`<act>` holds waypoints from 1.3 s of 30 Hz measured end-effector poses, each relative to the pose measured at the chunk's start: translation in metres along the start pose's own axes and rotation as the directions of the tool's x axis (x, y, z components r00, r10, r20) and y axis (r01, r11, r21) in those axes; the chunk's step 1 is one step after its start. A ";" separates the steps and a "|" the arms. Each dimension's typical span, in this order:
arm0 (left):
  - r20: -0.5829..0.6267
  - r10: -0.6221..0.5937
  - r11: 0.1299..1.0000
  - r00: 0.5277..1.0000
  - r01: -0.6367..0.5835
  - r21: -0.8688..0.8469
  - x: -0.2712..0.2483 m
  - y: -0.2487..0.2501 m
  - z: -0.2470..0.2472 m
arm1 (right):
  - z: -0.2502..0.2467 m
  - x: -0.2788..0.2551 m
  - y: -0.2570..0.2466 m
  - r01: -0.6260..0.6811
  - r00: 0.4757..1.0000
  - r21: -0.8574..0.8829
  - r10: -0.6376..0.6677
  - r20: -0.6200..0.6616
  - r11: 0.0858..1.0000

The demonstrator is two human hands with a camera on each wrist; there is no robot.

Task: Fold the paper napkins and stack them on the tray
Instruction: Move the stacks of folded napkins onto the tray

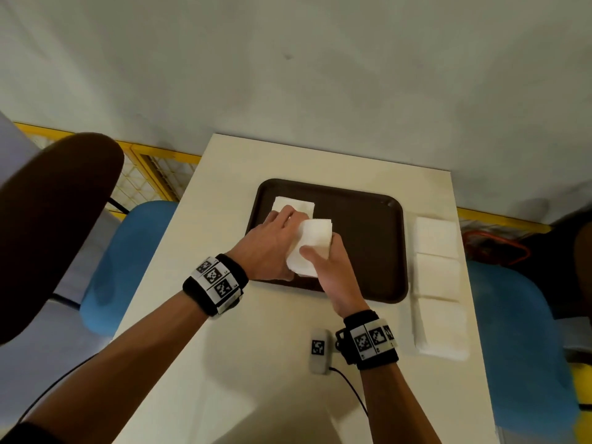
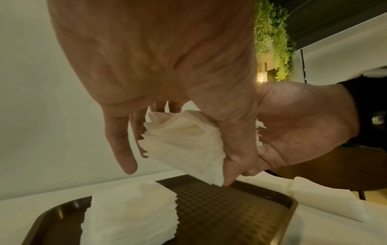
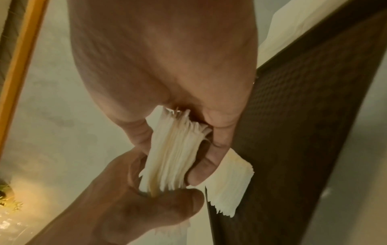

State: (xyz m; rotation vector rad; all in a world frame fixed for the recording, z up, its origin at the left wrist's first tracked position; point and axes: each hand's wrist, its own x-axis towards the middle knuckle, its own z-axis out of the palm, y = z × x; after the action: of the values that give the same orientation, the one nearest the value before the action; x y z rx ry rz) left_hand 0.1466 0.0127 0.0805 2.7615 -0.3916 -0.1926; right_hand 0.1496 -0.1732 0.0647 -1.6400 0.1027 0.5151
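A folded wad of white paper napkins (image 1: 312,241) hangs just above the left part of the brown tray (image 1: 368,238). My left hand (image 1: 282,232) grips it from the left and my right hand (image 1: 320,251) from the near side. In the left wrist view my thumb presses the napkin wad (image 2: 184,144) against the fingers behind it. In the right wrist view the layered edge of the napkin wad (image 3: 173,155) is pinched between thumb and fingers. A stack of folded napkins (image 1: 293,205) lies at the tray's far left, partly hidden by my left hand.
Three piles of flat napkins (image 1: 437,277) line the white table (image 1: 224,219) to the right of the tray. A small grey marker device (image 1: 319,350) with a cable lies near my right wrist. Blue chairs (image 1: 128,267) flank the table.
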 end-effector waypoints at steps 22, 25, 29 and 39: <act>0.117 -0.273 0.410 0.955 0.225 -0.884 0.080 -0.075 -0.029 | 0.001 0.133 -0.046 0.013 0.997 -0.112 -0.022 -0.077 0.994; 0.113 -0.307 0.435 0.945 0.245 -0.867 0.084 -0.080 -0.011 | 0.007 0.132 -0.028 -0.062 0.997 -0.168 0.054 -0.053 0.984; 0.127 -0.458 0.518 0.880 0.380 -0.766 0.088 -0.098 0.017 | 0.011 0.129 -0.012 -0.093 0.989 -0.223 0.065 -0.130 0.970; -0.018 -0.578 0.589 0.816 0.402 -0.702 0.092 -0.098 0.031 | 0.023 0.130 0.005 -0.037 0.979 -0.345 -0.035 -0.201 0.938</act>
State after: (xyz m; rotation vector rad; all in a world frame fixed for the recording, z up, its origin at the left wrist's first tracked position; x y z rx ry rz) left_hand 0.2525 0.0650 0.0093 2.0413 0.4684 -0.0913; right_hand 0.2579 -0.1219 0.0083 -2.0390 0.1729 0.3767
